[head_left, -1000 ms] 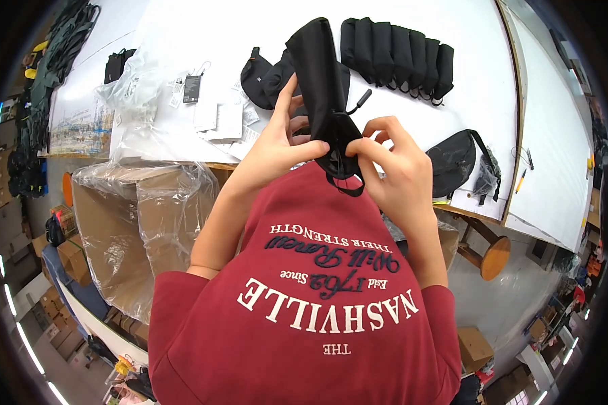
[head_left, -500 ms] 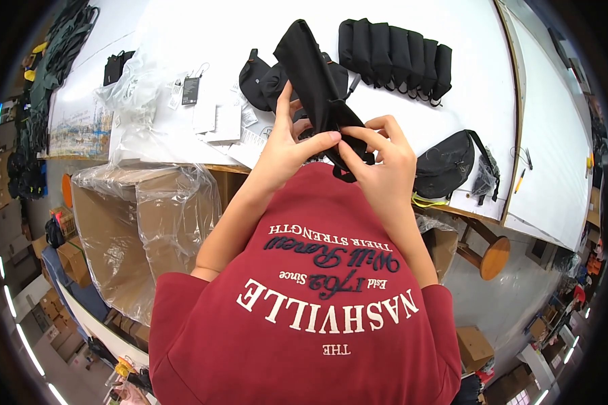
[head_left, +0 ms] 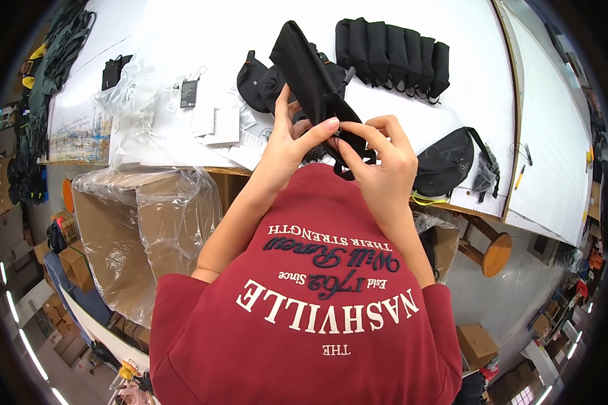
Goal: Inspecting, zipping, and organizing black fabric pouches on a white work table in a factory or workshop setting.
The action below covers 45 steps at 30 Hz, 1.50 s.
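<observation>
Between my hands a black fabric pouch [head_left: 302,67] is held up at a slant over the table edge, its flap folded back near the bottom. My left hand [head_left: 284,145] grips it from the left, the thumb lying across its lower part and the fingers partly hidden behind. At the lower right, my right hand [head_left: 386,156] pinches the pouch's edge with thumb and forefinger; anything small between those fingertips cannot be made out. Just behind the pouch lie black caps or cap-like pieces [head_left: 252,82], partly covered by it.
Several finished-looking black pouches [head_left: 390,54] stand in a row at the far right. A black waist bag [head_left: 446,163] lies right of my right hand. Tags [head_left: 189,93], papers [head_left: 221,127] and clear plastic [head_left: 130,94] are at left. A plastic-lined carton [head_left: 111,236] and wooden stool [head_left: 496,255] stand below.
The pouch has tilted slightly, and its folded flap stands a little more open. My right fingertips have shifted slightly; both hands keep their hold.
</observation>
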### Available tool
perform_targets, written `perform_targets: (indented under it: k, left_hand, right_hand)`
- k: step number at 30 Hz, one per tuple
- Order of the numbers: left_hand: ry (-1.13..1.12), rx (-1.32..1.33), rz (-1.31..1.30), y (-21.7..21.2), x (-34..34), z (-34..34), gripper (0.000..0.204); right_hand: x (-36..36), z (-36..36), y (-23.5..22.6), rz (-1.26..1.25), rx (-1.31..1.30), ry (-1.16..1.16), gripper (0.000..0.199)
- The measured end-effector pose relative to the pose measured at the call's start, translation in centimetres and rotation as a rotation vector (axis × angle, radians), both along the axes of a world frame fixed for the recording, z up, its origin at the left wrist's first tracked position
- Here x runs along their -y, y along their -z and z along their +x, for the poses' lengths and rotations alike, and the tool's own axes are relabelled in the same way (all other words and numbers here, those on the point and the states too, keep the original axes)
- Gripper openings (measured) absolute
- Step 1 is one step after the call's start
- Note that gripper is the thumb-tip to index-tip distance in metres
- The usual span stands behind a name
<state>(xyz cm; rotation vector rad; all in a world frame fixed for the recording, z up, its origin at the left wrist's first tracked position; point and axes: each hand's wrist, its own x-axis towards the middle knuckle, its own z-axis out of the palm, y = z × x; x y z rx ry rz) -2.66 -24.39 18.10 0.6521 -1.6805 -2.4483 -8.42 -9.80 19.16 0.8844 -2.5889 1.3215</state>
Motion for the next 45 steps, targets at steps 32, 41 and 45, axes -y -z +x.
perform_targets:
  k: [32, 41, 45]
  left_hand:
    - [-0.072, -0.087, -0.153, 1.0, 0.9, -0.7, 0.102]
    - [-0.083, -0.061, -0.176, 1.5, 0.9, -1.2, 0.103]
    - [-0.089, -0.078, -0.185, 1.9, 1.0, -1.2, 0.103]
  right_hand:
    - [0.2, -1.7, -1.4, 0.261, -0.410, -0.175, 0.015]
    - [0.1, -2.8, -1.0, 0.325, -0.474, -0.215, 0.013]
    - [0.5, -2.5, -0.6, 0.256, -0.452, -0.190, 0.012]
